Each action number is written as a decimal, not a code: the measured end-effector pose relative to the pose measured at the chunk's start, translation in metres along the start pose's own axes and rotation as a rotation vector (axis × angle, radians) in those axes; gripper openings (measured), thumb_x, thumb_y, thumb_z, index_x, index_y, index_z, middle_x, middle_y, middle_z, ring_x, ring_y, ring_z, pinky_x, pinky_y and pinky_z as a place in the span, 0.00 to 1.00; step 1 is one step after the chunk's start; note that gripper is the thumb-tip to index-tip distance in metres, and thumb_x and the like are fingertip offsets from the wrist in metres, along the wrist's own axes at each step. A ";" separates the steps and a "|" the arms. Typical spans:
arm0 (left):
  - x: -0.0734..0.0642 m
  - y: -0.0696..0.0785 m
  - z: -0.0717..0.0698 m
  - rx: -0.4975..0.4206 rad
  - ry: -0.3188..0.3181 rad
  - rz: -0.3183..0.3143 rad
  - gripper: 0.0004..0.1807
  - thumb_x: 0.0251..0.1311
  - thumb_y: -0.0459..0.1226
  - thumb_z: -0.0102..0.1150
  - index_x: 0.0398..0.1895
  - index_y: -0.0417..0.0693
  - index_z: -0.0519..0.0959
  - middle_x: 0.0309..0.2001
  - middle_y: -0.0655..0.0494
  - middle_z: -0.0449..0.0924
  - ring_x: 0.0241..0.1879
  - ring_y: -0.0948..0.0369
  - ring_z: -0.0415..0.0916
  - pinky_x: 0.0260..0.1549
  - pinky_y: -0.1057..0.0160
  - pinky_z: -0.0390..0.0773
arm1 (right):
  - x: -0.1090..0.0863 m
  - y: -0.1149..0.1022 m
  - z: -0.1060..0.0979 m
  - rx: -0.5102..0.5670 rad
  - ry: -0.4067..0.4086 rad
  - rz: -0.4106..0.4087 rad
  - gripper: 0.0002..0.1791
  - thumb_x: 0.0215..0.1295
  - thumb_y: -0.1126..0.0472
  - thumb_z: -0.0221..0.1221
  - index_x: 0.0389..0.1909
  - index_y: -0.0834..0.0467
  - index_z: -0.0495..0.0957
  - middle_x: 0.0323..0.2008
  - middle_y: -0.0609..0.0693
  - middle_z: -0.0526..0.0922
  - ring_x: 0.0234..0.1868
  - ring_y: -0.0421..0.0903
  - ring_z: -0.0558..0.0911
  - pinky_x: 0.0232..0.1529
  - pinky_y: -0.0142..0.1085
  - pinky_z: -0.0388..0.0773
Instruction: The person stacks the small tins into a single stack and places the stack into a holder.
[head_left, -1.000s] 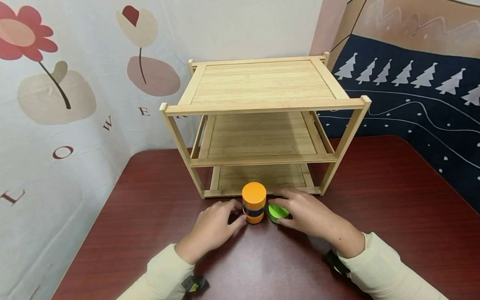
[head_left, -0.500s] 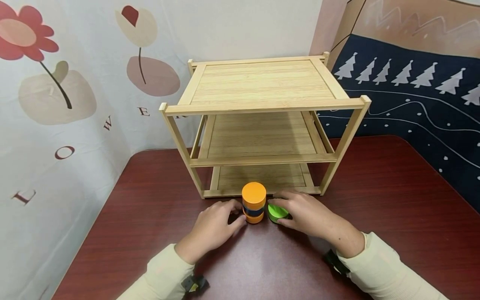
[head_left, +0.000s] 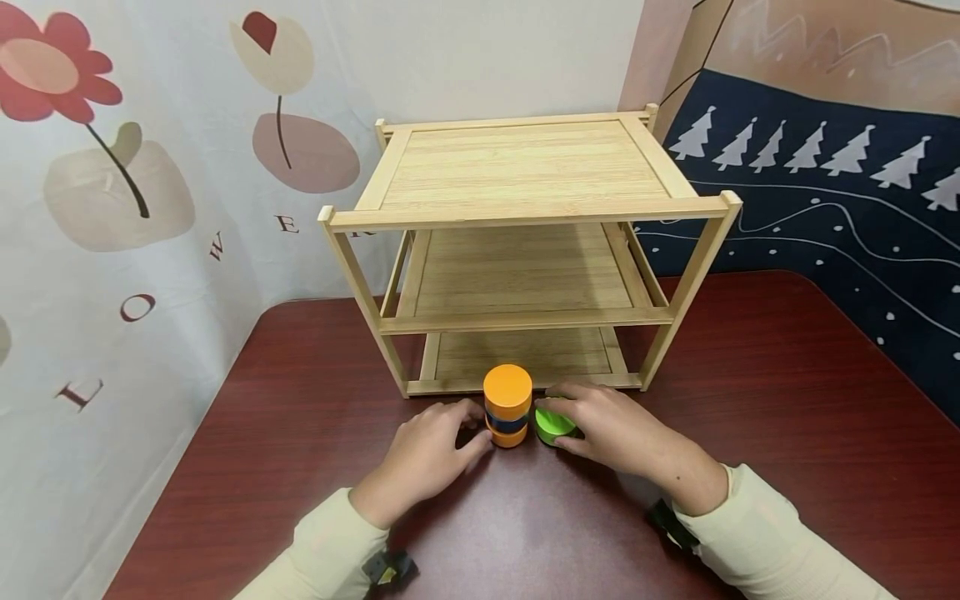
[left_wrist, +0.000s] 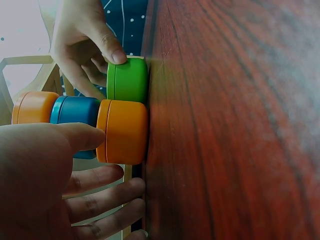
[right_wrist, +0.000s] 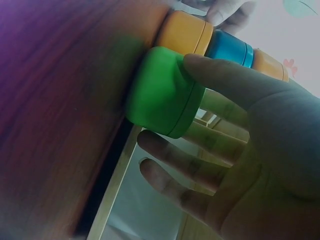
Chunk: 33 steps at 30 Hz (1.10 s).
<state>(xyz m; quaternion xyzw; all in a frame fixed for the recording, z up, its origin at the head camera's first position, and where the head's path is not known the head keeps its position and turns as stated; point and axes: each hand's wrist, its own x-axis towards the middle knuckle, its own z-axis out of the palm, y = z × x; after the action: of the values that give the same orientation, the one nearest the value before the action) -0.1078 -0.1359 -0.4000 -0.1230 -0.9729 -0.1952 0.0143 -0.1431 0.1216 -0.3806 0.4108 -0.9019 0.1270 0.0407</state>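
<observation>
Green and squat, the lidded jar (head_left: 553, 427) stands inside the right hand (head_left: 615, 425) — a loose hold, thumb against its rim, fingers round the far side. Just to its left rises an upright stack of orange, blue and orange jars (head_left: 507, 406); the left hand (head_left: 427, 448) is nearer this, thumb touching the lowest orange jar (left_wrist: 126, 132), other fingers extended and spread. Close behind, a three-tier wooden rack (head_left: 525, 318) bars the way toward the far edge of the worktop (head_left: 247, 450).
</observation>
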 end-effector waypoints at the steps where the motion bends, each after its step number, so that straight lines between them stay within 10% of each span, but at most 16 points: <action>1: 0.000 0.000 0.000 0.000 0.001 0.001 0.15 0.63 0.54 0.62 0.48 0.60 0.81 0.43 0.61 0.86 0.47 0.57 0.82 0.38 0.46 0.81 | 0.000 0.000 0.000 -0.003 -0.001 0.001 0.25 0.58 0.58 0.72 0.57 0.54 0.81 0.52 0.56 0.83 0.49 0.52 0.85 0.47 0.46 0.83; 33: 0.000 0.000 0.001 -0.001 0.001 -0.001 0.15 0.63 0.54 0.61 0.47 0.60 0.82 0.44 0.62 0.86 0.47 0.58 0.82 0.39 0.47 0.81 | -0.001 -0.001 -0.005 -0.021 0.011 -0.017 0.24 0.56 0.55 0.73 0.54 0.54 0.83 0.49 0.51 0.84 0.46 0.48 0.85 0.45 0.43 0.83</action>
<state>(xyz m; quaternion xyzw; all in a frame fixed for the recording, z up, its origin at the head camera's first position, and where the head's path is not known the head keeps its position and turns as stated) -0.1083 -0.1357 -0.4006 -0.1226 -0.9729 -0.1956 0.0145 -0.1422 0.1228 -0.3753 0.4174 -0.8994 0.1193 0.0509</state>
